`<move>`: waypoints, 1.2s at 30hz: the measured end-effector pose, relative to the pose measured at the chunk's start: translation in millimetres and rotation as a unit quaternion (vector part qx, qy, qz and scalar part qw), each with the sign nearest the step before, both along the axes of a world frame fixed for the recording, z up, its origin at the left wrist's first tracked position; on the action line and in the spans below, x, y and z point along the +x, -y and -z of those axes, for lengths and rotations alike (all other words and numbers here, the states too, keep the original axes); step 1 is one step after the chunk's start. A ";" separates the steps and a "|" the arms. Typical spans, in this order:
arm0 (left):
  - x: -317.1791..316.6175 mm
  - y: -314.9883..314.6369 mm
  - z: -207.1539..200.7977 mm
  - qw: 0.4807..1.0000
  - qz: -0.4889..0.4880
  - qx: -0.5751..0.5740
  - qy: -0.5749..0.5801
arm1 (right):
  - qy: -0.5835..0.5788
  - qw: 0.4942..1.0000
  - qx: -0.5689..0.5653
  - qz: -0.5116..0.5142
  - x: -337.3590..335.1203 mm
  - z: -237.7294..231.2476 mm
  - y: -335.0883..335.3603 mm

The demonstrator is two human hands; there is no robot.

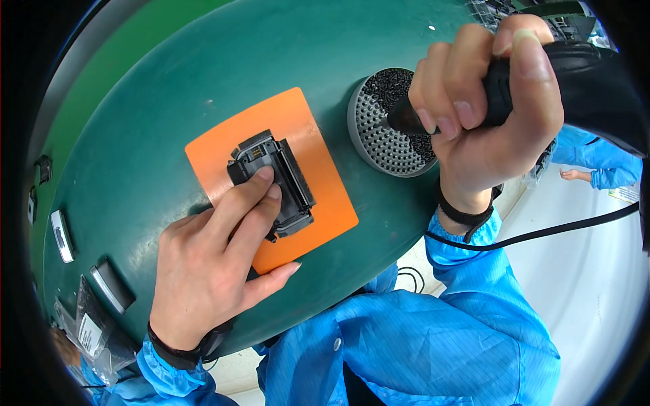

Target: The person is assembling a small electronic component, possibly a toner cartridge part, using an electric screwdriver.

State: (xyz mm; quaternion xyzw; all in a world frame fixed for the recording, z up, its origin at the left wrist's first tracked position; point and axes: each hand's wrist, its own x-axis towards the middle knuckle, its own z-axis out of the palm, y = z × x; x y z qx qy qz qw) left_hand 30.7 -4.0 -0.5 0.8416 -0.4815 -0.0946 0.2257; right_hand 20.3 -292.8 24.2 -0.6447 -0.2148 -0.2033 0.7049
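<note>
My right hand (487, 108) is wrapped round a black electric screwdriver (497, 88). The driver's dark nose points down-left over a round grey screw tray (399, 159), whose perforated plate is partly covered with small black screws (389, 88). Whether the bit touches a screw is too small to tell. My left hand (210, 264) holds down a black plastic part (291, 186), index and middle fingertips on its top and thumb held out to the side. Its other fingers are partly hidden. Beneath that part lies an orange mat (332, 206).
A black cable (542, 235) runs along the right. At the left of the green table (149, 122) lie two silver-and-black pieces (62, 235) and a clear plastic bag (101, 338). Black parts (562, 27) are piled far right. Another person's blue sleeve (602, 166) shows beyond.
</note>
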 end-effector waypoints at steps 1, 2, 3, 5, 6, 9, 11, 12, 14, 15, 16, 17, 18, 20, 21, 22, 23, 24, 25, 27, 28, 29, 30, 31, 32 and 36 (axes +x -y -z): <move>0.0 0.0 -0.7 1.000 -0.001 0.001 -0.001 | 0.004 1.000 -0.004 -0.010 0.2 0.0 0.1; 0.2 -0.3 -1.0 1.000 -0.002 0.002 0.000 | 0.005 1.000 -0.004 -0.012 0.5 1.2 -1.7; 0.3 -0.6 -0.5 1.000 0.001 -0.004 0.002 | 0.001 1.000 0.004 0.001 0.3 3.2 -4.5; 0.2 -1.7 0.2 1.000 -0.001 -0.009 0.006 | -0.001 1.000 0.012 0.009 1.2 3.9 -9.6; -0.1 -2.3 0.5 1.000 -0.001 -0.004 0.002 | -0.003 0.999 0.025 0.024 1.6 3.3 -11.3; 0.2 -2.3 -0.3 1.000 -0.001 -0.010 0.003 | -0.011 0.999 0.041 -0.008 -0.1 -18.2 -4.1; 0.2 -2.5 -1.0 1.000 0.002 -0.007 -0.005 | 0.003 0.999 0.004 -0.046 4.8 -34.6 -4.6; 0.2 -4.2 1.2 1.000 0.004 -0.016 0.006 | 0.002 0.999 0.008 -0.051 8.8 -37.4 -9.7; 0.4 -5.5 2.0 1.000 0.003 -0.011 -0.004 | 0.013 0.996 -0.027 -0.090 16.4 -40.2 -20.5; 0.9 -5.4 1.8 1.000 0.008 -0.010 -0.013 | 0.006 0.995 -0.026 -0.101 18.4 -39.7 -28.0; 1.1 -5.0 1.2 1.000 0.011 -0.002 -0.010 | 0.000 0.995 -0.021 -0.102 20.1 -35.8 -35.4; 0.0 -6.2 0.1 1.000 0.005 -0.002 -0.010 | -0.006 0.994 -0.017 -0.104 22.6 -30.5 -44.0; -1.0 -7.7 -1.0 1.000 0.005 0.009 -0.010 | -0.012 0.995 0.001 -0.102 23.3 -26.8 -57.6; -2.1 -9.9 -0.6 1.000 0.003 0.016 -0.005 | -0.003 0.994 -0.004 -0.107 27.2 -16.6 -67.6; -2.1 -9.9 -0.4 1.000 0.002 0.012 -0.005 | 0.009 0.994 -0.015 -0.109 29.5 -13.0 -69.4; -1.7 -9.6 -0.8 1.000 0.003 0.011 -0.008 | 0.010 0.993 -0.015 -0.116 30.5 -11.1 -70.1; -1.4 -10.1 -1.3 1.000 0.005 0.012 -0.011 | 0.009 0.993 -0.017 -0.118 32.8 -10.2 -70.1; -1.4 -10.9 -0.7 1.000 0.003 0.010 -0.012 | 0.016 0.990 -0.028 -0.137 35.5 -9.6 -69.3; -1.3 -11.6 0.0 1.000 0.006 0.009 -0.014 | 0.023 0.987 -0.038 -0.157 36.9 -8.8 -69.4; -1.2 -12.3 -0.3 1.000 0.009 0.006 -0.015 | 0.023 0.988 -0.040 -0.149 35.5 -8.0 -73.0; -1.2 -12.5 -0.6 1.000 0.011 0.011 -0.014 | 0.024 0.989 -0.039 -0.140 35.1 -7.6 -74.8; -1.5 -12.5 -1.1 1.000 0.013 0.016 -0.012 | 0.024 0.989 -0.039 -0.140 34.8 -7.7 -75.8; -1.7 -12.5 -1.5 1.000 0.012 0.016 -0.012 | 0.023 0.990 -0.040 -0.136 34.5 -7.8 -76.7; -1.9 -12.5 -1.9 1.000 0.013 0.018 -0.011 | 0.022 0.990 -0.040 -0.133 34.2 -7.9 -77.4; -2.1 -12.2 -0.8 1.000 0.014 0.020 -0.009 | 0.021 0.990 -0.040 -0.132 33.7 -7.1 -77.8; -3.5 -11.6 1.9 1.000 0.009 0.008 -0.003 | 0.015 0.989 -0.048 -0.137 32.4 -6.7 -77.5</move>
